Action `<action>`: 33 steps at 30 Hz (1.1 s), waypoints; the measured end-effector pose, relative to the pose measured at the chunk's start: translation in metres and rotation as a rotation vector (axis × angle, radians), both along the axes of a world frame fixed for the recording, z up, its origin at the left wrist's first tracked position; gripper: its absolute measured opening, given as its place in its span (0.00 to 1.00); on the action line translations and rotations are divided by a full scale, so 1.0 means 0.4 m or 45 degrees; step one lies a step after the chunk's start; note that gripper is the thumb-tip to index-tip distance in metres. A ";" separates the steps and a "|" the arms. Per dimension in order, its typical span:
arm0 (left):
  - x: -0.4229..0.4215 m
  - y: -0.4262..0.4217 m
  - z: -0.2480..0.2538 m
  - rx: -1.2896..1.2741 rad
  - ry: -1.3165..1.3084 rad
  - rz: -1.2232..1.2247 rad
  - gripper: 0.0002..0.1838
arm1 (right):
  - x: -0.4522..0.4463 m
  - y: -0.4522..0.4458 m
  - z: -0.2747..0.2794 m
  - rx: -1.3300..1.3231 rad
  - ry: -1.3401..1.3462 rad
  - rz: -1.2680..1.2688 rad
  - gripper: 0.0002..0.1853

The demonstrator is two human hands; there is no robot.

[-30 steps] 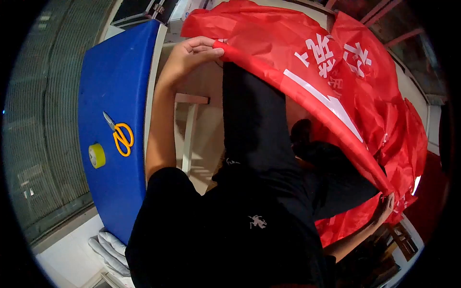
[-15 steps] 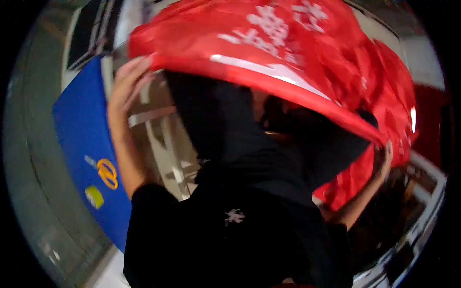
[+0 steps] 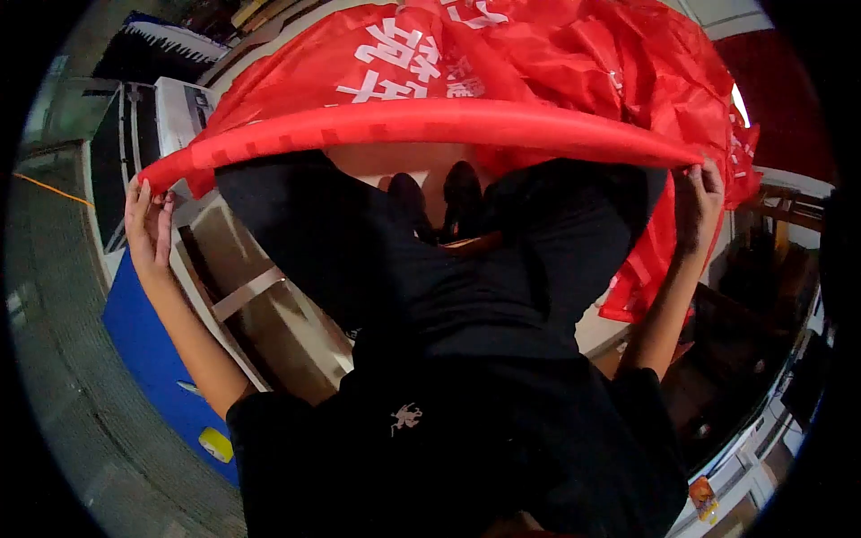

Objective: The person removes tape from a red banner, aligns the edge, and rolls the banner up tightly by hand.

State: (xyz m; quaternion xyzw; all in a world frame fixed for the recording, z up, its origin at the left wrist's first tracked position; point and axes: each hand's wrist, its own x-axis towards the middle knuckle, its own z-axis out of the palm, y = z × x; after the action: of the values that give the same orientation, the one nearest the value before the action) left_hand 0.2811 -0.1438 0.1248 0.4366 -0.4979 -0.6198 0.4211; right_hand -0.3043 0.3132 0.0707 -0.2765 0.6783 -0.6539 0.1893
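Observation:
A red cloth banner (image 3: 556,72) printed with white characters spreads over my knees and beyond them in the head view. Its folded front edge is stretched in a long band between my hands. At the left end, my left hand (image 3: 151,220) pinches the corner of the band, with the other fingers loosely bent. My right hand (image 3: 705,199) grips the right end of the same edge between thumb and fingers. More red fabric hangs down beside my right arm, crumpled. Beneath the band my dark trousers and shoes (image 3: 462,193) show.
On my left lies a blue board (image 3: 157,336) with a yellow roll (image 3: 215,443) on it. A white box (image 3: 182,117) stands at the upper left, near a saw-toothed black-and-white item (image 3: 175,40). Dark clutter with a pale frame is on the right.
Both hands have moved outward and the banner's edge, slanted before, is now pulled taut and nearly level. My left hand went left and down; my right hand rose.

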 end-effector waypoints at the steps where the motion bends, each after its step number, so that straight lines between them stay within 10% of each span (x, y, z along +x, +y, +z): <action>1: 0.009 -0.006 0.013 0.008 0.001 0.071 0.08 | -0.004 -0.003 -0.003 -0.087 -0.054 -0.031 0.08; 6: 0.066 -0.045 0.043 -0.402 -0.467 0.035 0.13 | 0.038 -0.044 -0.009 -0.097 -0.049 0.043 0.09; 8: -0.093 0.071 0.105 -0.910 -0.909 -0.323 0.24 | 0.083 -0.067 0.014 -0.047 -0.007 0.073 0.07; 11: -0.390 0.308 0.128 -0.852 -1.028 -0.988 0.42 | 0.127 -0.117 0.051 -0.187 0.360 0.405 0.07; 16: -0.658 0.385 0.082 -0.862 -0.947 -1.626 0.20 | 0.098 -0.107 0.133 -0.138 0.551 0.649 0.05; 24: -0.626 0.366 0.009 -1.692 -1.187 -0.982 0.11 | 0.210 -0.072 0.145 0.297 -0.104 0.532 0.13; 26: -0.631 0.369 0.004 -1.791 -1.247 -0.922 0.11 | 0.246 -0.063 0.150 0.170 -1.033 0.373 0.19; 29: -0.645 0.373 0.002 -1.854 -1.247 -0.875 0.12 | 0.252 -0.023 0.163 0.122 -1.410 0.455 0.24; 33: -0.585 0.286 0.032 -1.434 -1.194 -1.231 0.12 | 0.265 -0.046 0.194 0.195 -0.347 0.755 0.26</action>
State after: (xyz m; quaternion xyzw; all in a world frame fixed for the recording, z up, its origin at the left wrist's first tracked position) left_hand 0.0470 -0.0294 0.1374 0.1149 -0.9820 -0.1491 0.0173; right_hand -0.1984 0.2950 0.1482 -0.3570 0.5839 -0.5484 0.4805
